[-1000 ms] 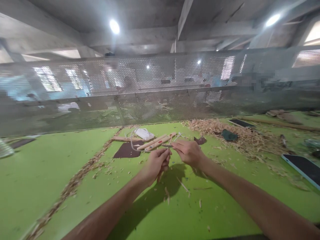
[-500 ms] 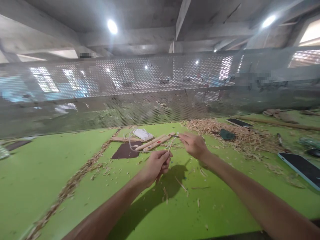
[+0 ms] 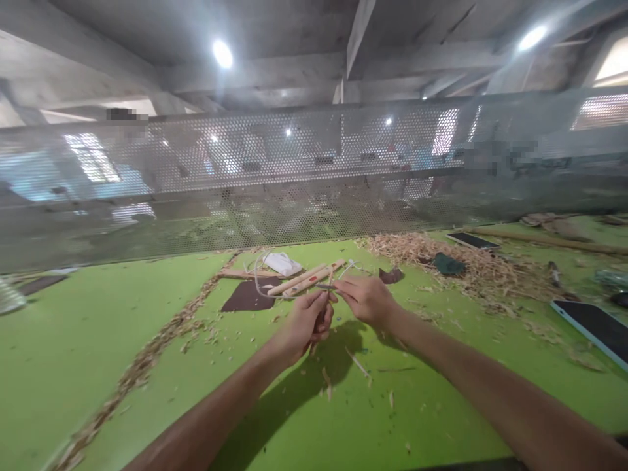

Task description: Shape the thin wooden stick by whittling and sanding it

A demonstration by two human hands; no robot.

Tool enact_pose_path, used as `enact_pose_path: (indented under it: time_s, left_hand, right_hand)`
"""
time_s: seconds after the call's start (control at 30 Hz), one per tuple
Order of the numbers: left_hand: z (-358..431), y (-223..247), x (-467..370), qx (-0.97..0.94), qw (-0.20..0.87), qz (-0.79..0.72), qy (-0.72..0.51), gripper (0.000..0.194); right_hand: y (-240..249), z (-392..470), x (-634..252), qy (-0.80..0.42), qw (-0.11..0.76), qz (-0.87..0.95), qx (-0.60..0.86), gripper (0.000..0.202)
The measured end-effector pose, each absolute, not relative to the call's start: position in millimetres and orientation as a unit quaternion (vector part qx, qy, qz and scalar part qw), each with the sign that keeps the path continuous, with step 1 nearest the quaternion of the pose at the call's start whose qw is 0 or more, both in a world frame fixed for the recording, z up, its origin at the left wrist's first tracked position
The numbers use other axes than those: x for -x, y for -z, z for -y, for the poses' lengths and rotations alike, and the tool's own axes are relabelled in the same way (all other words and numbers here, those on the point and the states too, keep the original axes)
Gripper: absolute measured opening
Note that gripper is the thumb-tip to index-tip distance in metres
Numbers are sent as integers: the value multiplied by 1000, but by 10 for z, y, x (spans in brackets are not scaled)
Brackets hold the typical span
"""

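My left hand [image 3: 305, 322] is closed in a pinch round a thin pale wooden stick [image 3: 330, 296], most of which the fingers hide. Close by on its right, my right hand [image 3: 369, 301] grips a small knife [image 3: 324, 286], its narrow blade pointing left across the stick just above the left fingertips. The knife's handle is hidden in the fist. Just beyond the hands lie pale wooden rods [image 3: 307, 282] with coloured marks. They rest beside a dark brown square sheet [image 3: 244, 297] and a white device with a cable [image 3: 283, 263].
A heap of wood shavings [image 3: 417, 252] lies at the back right with a dark green cloth [image 3: 448, 264] on it. Two phones [image 3: 593, 330] [image 3: 471, 241] are on the right. A line of shavings [image 3: 161, 340] crosses the green table [image 3: 122, 294]. Behind stands a perforated metal screen [image 3: 294, 196].
My right hand has come down and left with the knife, toward the left fingertips. Less of the stick shows now. A dark curved scrap behind the right hand has come into view.
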State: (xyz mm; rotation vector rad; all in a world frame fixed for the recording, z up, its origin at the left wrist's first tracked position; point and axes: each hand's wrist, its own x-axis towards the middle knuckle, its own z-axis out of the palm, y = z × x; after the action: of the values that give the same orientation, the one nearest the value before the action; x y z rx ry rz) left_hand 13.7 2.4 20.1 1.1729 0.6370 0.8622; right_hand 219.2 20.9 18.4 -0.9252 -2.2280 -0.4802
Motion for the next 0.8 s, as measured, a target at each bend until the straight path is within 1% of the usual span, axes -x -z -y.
enact_pose_path:
  time_s: [0.1, 0.33, 0.8]
  left_hand:
    - [0, -219, -176, -523, 693, -296, -399, 35]
    - [-2, -242, -186, -557, 659, -308, -401, 42]
    - [-23, -194, -153, -549, 683, -295, -380, 31]
  right_hand:
    - [-211, -169, -2170, 215, 320, 853, 352, 35]
    - [-260, -174, -2222, 244, 320, 844, 354, 30]
    - [-240, -264, -2325, 247, 321, 834, 374, 36]
